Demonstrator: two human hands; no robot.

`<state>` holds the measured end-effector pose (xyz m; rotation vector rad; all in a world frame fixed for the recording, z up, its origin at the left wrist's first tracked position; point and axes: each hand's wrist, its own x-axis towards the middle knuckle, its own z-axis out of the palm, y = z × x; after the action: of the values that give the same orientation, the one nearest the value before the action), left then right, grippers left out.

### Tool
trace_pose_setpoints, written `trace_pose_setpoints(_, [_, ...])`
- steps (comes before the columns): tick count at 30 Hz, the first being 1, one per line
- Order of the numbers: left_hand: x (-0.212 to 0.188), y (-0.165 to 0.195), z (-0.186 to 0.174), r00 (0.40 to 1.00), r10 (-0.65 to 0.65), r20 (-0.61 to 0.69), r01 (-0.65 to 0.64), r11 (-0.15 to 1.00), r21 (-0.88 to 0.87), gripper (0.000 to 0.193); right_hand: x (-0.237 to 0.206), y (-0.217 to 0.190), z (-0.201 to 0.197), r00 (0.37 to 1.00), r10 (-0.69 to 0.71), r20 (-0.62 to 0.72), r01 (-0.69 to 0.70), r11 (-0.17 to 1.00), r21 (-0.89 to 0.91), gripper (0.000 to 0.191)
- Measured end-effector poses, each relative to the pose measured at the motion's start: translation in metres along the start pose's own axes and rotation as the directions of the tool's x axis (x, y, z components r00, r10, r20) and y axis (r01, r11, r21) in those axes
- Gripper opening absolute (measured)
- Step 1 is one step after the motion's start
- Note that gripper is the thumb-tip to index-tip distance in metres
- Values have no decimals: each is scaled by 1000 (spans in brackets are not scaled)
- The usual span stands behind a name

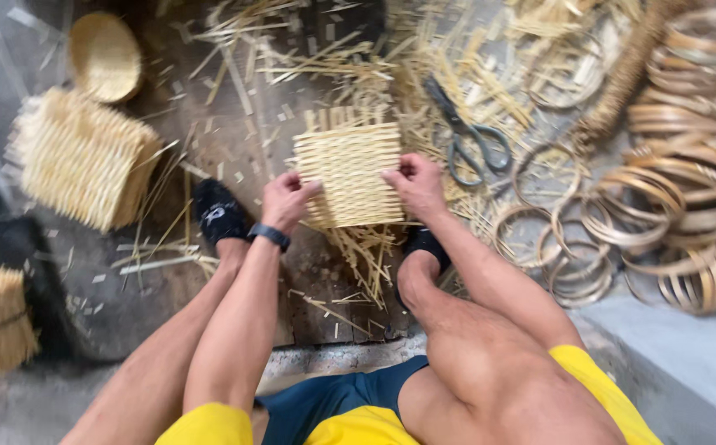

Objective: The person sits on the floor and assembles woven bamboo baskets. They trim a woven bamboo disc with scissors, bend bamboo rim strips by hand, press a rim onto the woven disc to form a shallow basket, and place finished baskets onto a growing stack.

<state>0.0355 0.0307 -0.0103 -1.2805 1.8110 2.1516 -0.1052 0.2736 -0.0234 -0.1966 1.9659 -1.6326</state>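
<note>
We hold the woven mat (350, 173) low over the floor (119, 305), between our feet. The left hand (285, 200) and right hand (414, 185) have each a closed grip on its side edges. We judge weaving is underway; next strip needs threading. Scissors (467, 136) lie near.

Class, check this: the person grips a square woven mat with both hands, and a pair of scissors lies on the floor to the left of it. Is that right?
Not quite. In the head view both hands, left and right, do grip the woven mat, but the scissors lie to its right, not its left.
</note>
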Motion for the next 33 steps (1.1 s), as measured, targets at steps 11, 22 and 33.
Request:
trace_pose_setpoints(11, [-24, 9, -7, 959, 36, -280, -24, 999, 47, 75, -14, 27, -177, 818, -50, -573, -371, 715, -593, 32])
trace_pose_setpoints(22, [-88, 112, 90, 792, 599, -117, -545, 780, 306, 31, -52, -60, -185, 978, -15, -209, -34, 973, -230, 12])
trace_pose_setpoints(33, [-138, 174, 118, 961, 184, 206, -54, 857, -512, 27, -98, -270, -106, 713, -647, 270, 689, 577, -438, 36])
